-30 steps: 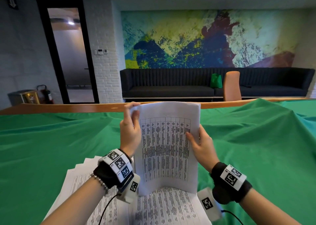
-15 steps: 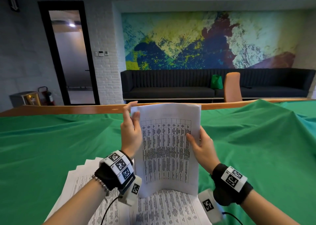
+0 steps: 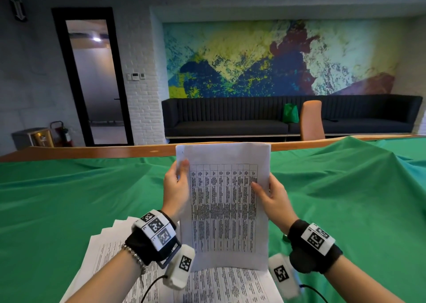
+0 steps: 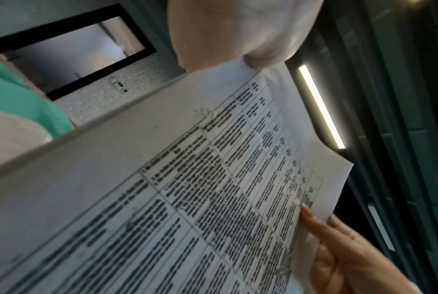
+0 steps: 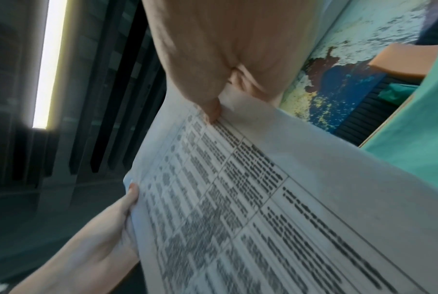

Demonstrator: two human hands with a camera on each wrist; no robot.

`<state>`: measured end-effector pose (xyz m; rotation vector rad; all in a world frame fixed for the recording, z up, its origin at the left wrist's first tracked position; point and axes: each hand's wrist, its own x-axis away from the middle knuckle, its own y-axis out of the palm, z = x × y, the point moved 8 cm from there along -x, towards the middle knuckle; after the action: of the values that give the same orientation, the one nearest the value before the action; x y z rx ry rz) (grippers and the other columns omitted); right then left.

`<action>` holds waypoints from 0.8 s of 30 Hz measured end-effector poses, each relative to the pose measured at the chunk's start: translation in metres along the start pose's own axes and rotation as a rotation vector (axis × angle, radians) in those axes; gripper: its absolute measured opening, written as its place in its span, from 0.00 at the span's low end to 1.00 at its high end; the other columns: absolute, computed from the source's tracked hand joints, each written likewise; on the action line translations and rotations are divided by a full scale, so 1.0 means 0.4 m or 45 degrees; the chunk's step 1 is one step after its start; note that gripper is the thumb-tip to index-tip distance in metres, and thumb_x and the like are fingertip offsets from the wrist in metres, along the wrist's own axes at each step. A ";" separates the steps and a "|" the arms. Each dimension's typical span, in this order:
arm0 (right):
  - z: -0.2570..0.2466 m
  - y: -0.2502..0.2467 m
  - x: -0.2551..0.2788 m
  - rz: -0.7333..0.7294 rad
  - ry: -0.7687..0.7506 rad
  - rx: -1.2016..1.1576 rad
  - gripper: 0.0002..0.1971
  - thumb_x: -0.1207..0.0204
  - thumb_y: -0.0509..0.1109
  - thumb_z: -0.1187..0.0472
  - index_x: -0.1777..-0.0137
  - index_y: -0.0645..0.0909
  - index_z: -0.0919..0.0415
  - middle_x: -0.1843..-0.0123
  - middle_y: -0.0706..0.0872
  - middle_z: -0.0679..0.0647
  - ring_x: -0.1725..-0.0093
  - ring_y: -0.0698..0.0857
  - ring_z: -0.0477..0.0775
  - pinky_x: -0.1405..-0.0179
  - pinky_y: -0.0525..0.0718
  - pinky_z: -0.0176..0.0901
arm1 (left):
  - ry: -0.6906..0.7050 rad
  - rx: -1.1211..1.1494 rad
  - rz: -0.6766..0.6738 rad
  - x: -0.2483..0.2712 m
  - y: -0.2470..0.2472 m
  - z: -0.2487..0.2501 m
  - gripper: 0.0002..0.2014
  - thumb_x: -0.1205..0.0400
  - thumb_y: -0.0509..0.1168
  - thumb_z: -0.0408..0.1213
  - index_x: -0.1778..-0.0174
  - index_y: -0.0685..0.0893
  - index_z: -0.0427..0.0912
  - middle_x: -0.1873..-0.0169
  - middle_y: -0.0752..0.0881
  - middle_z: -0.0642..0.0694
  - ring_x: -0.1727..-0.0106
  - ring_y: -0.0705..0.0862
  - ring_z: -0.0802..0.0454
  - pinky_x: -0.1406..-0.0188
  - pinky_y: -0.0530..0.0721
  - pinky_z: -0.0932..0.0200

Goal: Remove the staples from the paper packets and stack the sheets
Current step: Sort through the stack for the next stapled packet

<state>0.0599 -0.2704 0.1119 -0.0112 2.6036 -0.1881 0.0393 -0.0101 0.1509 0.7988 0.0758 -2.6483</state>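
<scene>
I hold a printed paper packet [image 3: 224, 201] upright in front of me, its bottom edge standing on the sheets below. My left hand [image 3: 176, 185] grips its left edge near the top, thumb on the front. My right hand [image 3: 270, 194] grips the right edge, thumb on the printed table. In the left wrist view the packet [image 4: 187, 199] shows a small crumpled mark with staple holes [image 4: 205, 112] near its top corner; no staple is plainly seen. The right wrist view shows the thumb pressed on the page [image 5: 237, 199]. A fanned stack of loose printed sheets [image 3: 110, 256] lies on the green cloth beneath my wrists.
The table is covered by a rumpled green cloth [image 3: 345, 199] with a raised fold at the right. A wooden table edge [image 3: 92, 151] runs along the far side. Beyond stand an orange chair [image 3: 312, 120] and a dark sofa [image 3: 230, 118].
My left hand has slid down from the packet's top left corner to its left edge, with the fingers behind the paper. The packet and right hand stay about where they were.
</scene>
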 end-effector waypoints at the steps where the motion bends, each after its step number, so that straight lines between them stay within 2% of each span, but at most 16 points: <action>1: 0.002 -0.002 -0.006 -0.018 0.017 -0.028 0.14 0.19 0.67 0.64 0.34 0.78 0.58 0.41 0.88 0.51 0.42 0.88 0.49 0.39 0.85 0.52 | -0.018 0.003 0.007 -0.004 0.000 -0.006 0.22 0.15 0.56 0.54 0.43 0.84 0.39 0.50 0.89 0.44 0.49 0.86 0.50 0.46 0.83 0.48; 3: 0.002 -0.009 -0.019 -0.060 0.060 -0.070 0.14 0.19 0.67 0.64 0.35 0.79 0.59 0.41 0.89 0.53 0.42 0.88 0.53 0.39 0.86 0.56 | -0.073 0.016 -0.003 -0.012 0.000 -0.023 0.22 0.16 0.58 0.57 0.50 0.84 0.40 0.56 0.87 0.42 0.56 0.83 0.47 0.52 0.83 0.42; 5: -0.001 -0.014 -0.027 -0.108 0.118 -0.113 0.13 0.19 0.67 0.65 0.35 0.78 0.59 0.41 0.89 0.55 0.44 0.89 0.55 0.41 0.87 0.56 | -0.173 0.026 -0.034 -0.018 0.004 -0.047 0.24 0.18 0.60 0.59 0.50 0.84 0.38 0.57 0.85 0.41 0.56 0.81 0.46 0.50 0.83 0.36; 8: 0.002 -0.019 -0.029 -0.171 0.218 -0.191 0.14 0.19 0.66 0.69 0.35 0.78 0.63 0.42 0.89 0.59 0.46 0.90 0.57 0.45 0.88 0.53 | -0.284 0.058 -0.062 -0.024 0.010 -0.057 0.23 0.14 0.59 0.50 0.48 0.82 0.28 0.54 0.88 0.30 0.53 0.85 0.40 0.47 0.84 0.36; 10: 0.016 -0.020 -0.026 -0.198 0.267 -0.229 0.15 0.19 0.66 0.70 0.34 0.77 0.65 0.43 0.90 0.60 0.46 0.90 0.60 0.46 0.89 0.53 | -0.299 0.086 -0.088 -0.021 0.013 -0.061 0.23 0.14 0.59 0.48 0.49 0.82 0.26 0.51 0.86 0.26 0.54 0.86 0.40 0.46 0.83 0.34; 14: 0.054 -0.015 -0.006 -0.238 0.370 -0.255 0.16 0.19 0.66 0.69 0.32 0.77 0.65 0.43 0.90 0.61 0.47 0.90 0.63 0.50 0.89 0.54 | -0.337 0.091 -0.119 0.004 0.014 -0.088 0.26 0.17 0.62 0.53 0.51 0.81 0.27 0.58 0.88 0.34 0.57 0.86 0.40 0.55 0.84 0.43; 15: 0.065 -0.014 0.002 -0.240 0.398 -0.260 0.16 0.19 0.66 0.69 0.33 0.77 0.64 0.44 0.90 0.62 0.47 0.90 0.63 0.50 0.89 0.54 | -0.336 0.099 -0.131 0.009 0.015 -0.096 0.23 0.17 0.62 0.52 0.48 0.81 0.31 0.58 0.89 0.36 0.57 0.86 0.40 0.55 0.84 0.44; 17: 0.088 -0.014 0.019 -0.240 0.452 -0.271 0.16 0.19 0.66 0.69 0.33 0.77 0.65 0.43 0.90 0.62 0.46 0.90 0.64 0.49 0.89 0.56 | -0.347 0.134 -0.169 0.018 0.016 -0.107 0.13 0.14 0.61 0.43 0.35 0.78 0.48 0.56 0.89 0.32 0.57 0.88 0.38 0.55 0.86 0.40; 19: 0.110 -0.015 0.038 -0.250 0.492 -0.290 0.16 0.20 0.66 0.70 0.33 0.77 0.66 0.43 0.89 0.63 0.45 0.89 0.65 0.45 0.88 0.59 | -0.361 0.104 -0.254 0.020 0.016 -0.128 0.19 0.13 0.60 0.41 0.30 0.72 0.65 0.55 0.85 0.21 0.60 0.84 0.35 0.58 0.84 0.38; 21: 0.126 -0.018 0.056 -0.257 0.531 -0.302 0.15 0.19 0.65 0.71 0.34 0.77 0.66 0.43 0.89 0.63 0.44 0.89 0.65 0.43 0.87 0.60 | -0.337 0.044 -0.340 0.028 0.016 -0.136 0.18 0.13 0.60 0.41 0.30 0.72 0.67 0.58 0.85 0.21 0.62 0.84 0.35 0.61 0.83 0.38; 24: 0.151 -0.023 0.074 -0.260 0.580 -0.297 0.13 0.19 0.65 0.71 0.35 0.78 0.67 0.43 0.90 0.64 0.44 0.89 0.66 0.42 0.86 0.61 | -0.377 -0.005 -0.357 0.044 0.019 -0.154 0.14 0.13 0.60 0.39 0.33 0.75 0.57 0.61 0.89 0.30 0.62 0.88 0.38 0.62 0.86 0.39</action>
<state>0.0647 -0.2887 0.0466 -0.3572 3.0634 0.0512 0.0606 -0.0135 0.0901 0.4113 0.1227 -2.9993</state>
